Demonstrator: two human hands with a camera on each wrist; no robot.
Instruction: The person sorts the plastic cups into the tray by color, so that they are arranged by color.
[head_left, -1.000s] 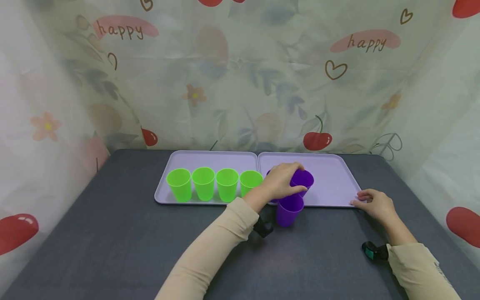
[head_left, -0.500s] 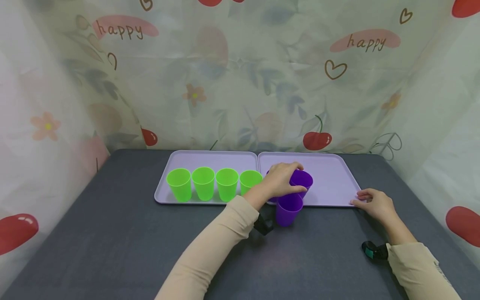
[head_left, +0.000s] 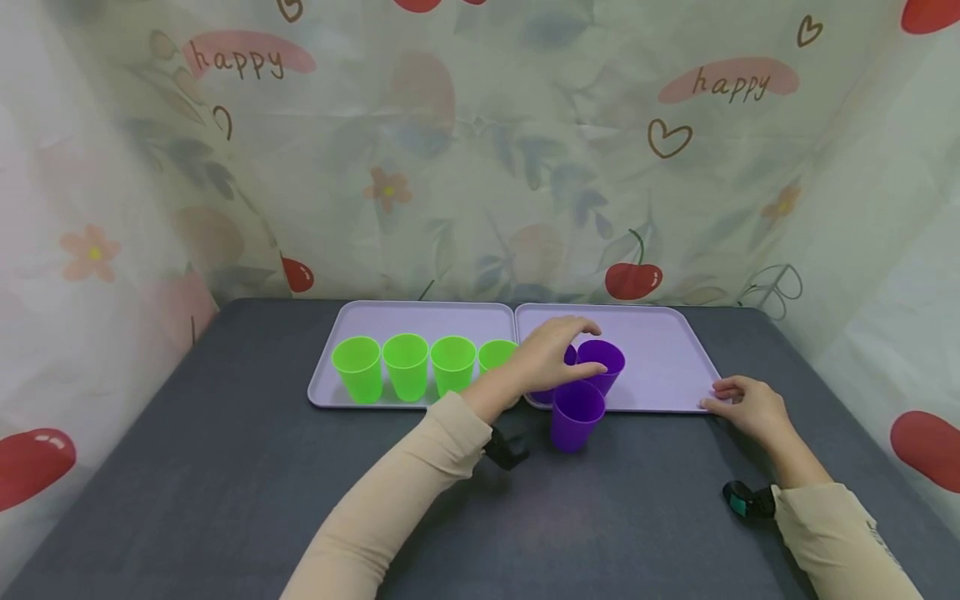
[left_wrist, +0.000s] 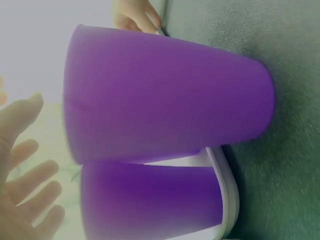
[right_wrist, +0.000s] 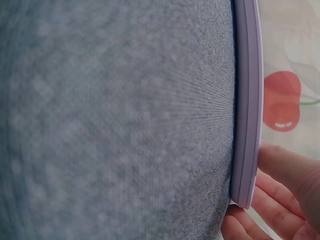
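Note:
My left hand (head_left: 551, 354) is spread, thumb and fingers apart, above the purple cups on the left part of the right-hand lilac tray (head_left: 663, 354). In the left wrist view that hand's fingers (left_wrist: 37, 192) stand clear of the cup rims. A purple cup (head_left: 576, 421) stands upright in front, at the tray's near edge. Behind it is another purple cup (head_left: 604, 357), and a third is partly hidden by the hand. My right hand (head_left: 753, 412) holds the tray's near right corner; in the right wrist view its thumb (right_wrist: 282, 160) lies at the rim (right_wrist: 248, 125).
Several green cups (head_left: 358, 371) stand in a row on the left-hand lilac tray (head_left: 427, 315), which sits side by side with the other tray. A dark grey cloth (head_left: 225, 467) covers the table. A patterned curtain (head_left: 480, 167) hangs behind and at the sides.
My left hand has let go of the purple cup and drawn back to the left and slightly up. The cups stay where they were, and my right hand has kept its place.

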